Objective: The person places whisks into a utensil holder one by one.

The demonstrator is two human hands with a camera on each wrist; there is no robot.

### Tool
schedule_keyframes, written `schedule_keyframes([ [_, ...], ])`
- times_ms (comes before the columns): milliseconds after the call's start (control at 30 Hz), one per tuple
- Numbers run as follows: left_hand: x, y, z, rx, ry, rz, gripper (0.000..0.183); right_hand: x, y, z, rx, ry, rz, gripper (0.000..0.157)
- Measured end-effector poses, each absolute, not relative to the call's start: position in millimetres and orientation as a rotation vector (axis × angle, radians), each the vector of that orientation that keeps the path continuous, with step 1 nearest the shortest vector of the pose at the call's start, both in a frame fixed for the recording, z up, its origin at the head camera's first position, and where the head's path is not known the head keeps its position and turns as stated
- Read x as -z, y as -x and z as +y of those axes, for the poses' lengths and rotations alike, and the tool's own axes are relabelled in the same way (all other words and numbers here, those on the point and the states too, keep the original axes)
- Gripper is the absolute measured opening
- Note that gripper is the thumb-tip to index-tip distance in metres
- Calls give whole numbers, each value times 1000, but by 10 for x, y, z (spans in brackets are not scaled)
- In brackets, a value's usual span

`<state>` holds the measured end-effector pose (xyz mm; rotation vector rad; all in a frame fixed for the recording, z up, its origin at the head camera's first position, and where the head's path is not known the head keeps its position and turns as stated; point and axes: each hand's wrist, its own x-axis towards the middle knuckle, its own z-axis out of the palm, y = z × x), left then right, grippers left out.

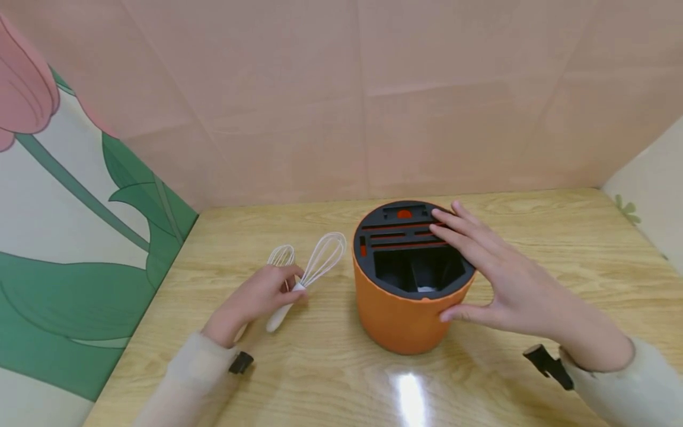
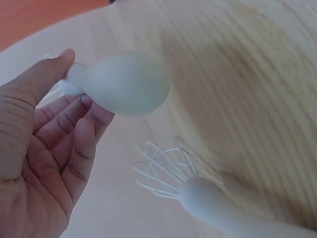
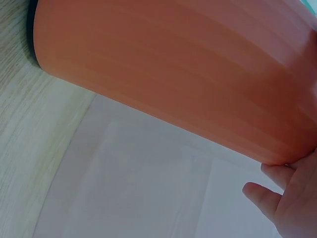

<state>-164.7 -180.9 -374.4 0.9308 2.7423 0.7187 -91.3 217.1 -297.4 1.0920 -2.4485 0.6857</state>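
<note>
My left hand (image 1: pixel 265 295) pinches a whisk (image 1: pixel 277 318) between thumb and fingers at the neck, where its wire loops join the pale handle. The loops point away to the right, and the rounded handle end (image 2: pixel 131 83) faces the left wrist camera. A second, similar whisk (image 2: pixel 213 206) lies on the table close by, mostly hidden behind the hand in the head view. My right hand (image 1: pixel 498 276) is at an orange round utensil holder (image 1: pixel 400 323). Its fingers stretch over the black slotted top (image 1: pixel 384 261), with the thumb at the near rim.
The holder stands upright on a wood-grain table (image 1: pixel 331 385); its top has narrow slots and a larger divided opening. A pinkish wall covering (image 1: pixel 299 118) rises behind the table. To the left is a wall panel (image 1: pixel 69 296) with a tulip picture.
</note>
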Motion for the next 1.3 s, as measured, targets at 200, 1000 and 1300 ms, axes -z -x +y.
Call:
schedule_keyframes([
  [200,3677,1632,-1818,-722,-949,2804,29,2975,913,2171,-688,-1081,-2457,107],
  [1000,3366,1678,-1733,-885,-962,3042,33,2971,930,2165,-704,-1091,-2426,105],
  [1300,3301,1622,-1663,-994,-1068,3092,31,2988,904,2162,-684,-1075,-2447,107],
])
